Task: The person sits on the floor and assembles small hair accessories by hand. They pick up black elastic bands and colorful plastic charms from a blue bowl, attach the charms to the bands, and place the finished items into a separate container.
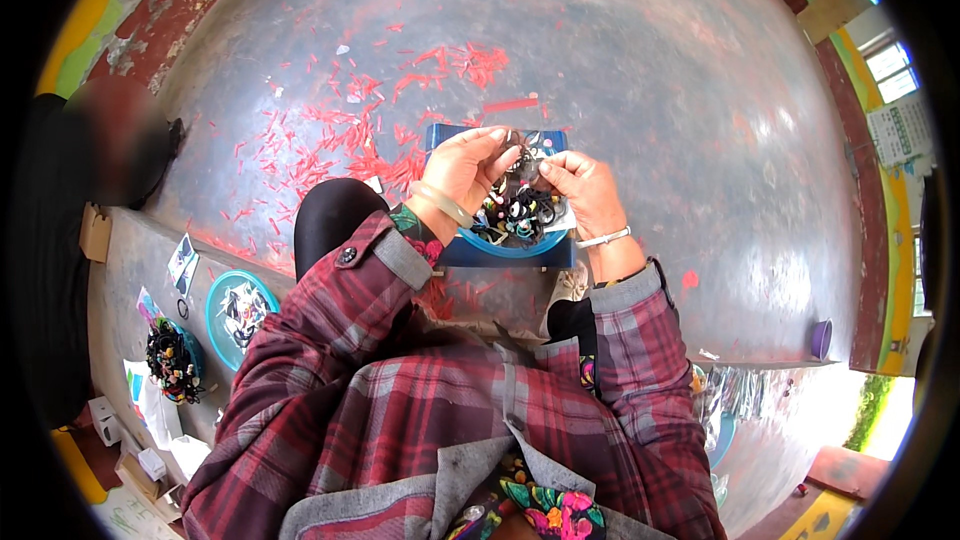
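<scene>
My left hand, with a pale bangle at its wrist, pinches a thin black hair tie between thumb and fingers. From the other side, my right hand grips the same dark strands in a closed pinch; its wrist carries a white band. Exactly how the strands run between the fingers is too small to make out. Just below both hands stands a blue basin, heaped with black hair ties that bear small coloured and white charms. The basin rests on a dark blue stool or box.
Red scraps lie scattered over the grey floor ahead. At left, a turquoise basin holds pale small pieces, near a heap of black hair ties. Clear packets lie at lower right. A person in dark clothes is at far left.
</scene>
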Motion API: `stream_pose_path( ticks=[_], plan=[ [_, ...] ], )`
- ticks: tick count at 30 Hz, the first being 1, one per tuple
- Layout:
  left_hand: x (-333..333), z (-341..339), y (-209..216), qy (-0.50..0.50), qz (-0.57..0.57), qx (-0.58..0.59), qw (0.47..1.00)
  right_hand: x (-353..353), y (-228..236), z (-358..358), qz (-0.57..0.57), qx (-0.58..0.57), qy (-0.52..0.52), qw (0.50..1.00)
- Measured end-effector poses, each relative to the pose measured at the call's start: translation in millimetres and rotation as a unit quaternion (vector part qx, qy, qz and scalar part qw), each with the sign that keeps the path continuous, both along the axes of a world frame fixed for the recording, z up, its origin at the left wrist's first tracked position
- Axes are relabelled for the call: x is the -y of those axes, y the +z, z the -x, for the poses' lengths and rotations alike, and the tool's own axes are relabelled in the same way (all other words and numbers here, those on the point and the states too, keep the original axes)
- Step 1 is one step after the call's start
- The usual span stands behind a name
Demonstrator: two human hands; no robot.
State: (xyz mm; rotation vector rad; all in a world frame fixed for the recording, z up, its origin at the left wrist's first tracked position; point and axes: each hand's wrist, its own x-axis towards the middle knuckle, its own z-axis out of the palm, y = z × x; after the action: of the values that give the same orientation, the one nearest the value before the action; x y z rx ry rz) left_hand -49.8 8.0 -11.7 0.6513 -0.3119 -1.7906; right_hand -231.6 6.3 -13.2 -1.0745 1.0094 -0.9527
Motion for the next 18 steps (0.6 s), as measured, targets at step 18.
stream_pose_path(
  ticks=[18],
  plan=[
    [0.3,-2.1,4.3,-0.006,0.046,-0.011,0.999,3.0,-2.9,3.0,0.008,-0.146,0.041,0.988]
  ],
)
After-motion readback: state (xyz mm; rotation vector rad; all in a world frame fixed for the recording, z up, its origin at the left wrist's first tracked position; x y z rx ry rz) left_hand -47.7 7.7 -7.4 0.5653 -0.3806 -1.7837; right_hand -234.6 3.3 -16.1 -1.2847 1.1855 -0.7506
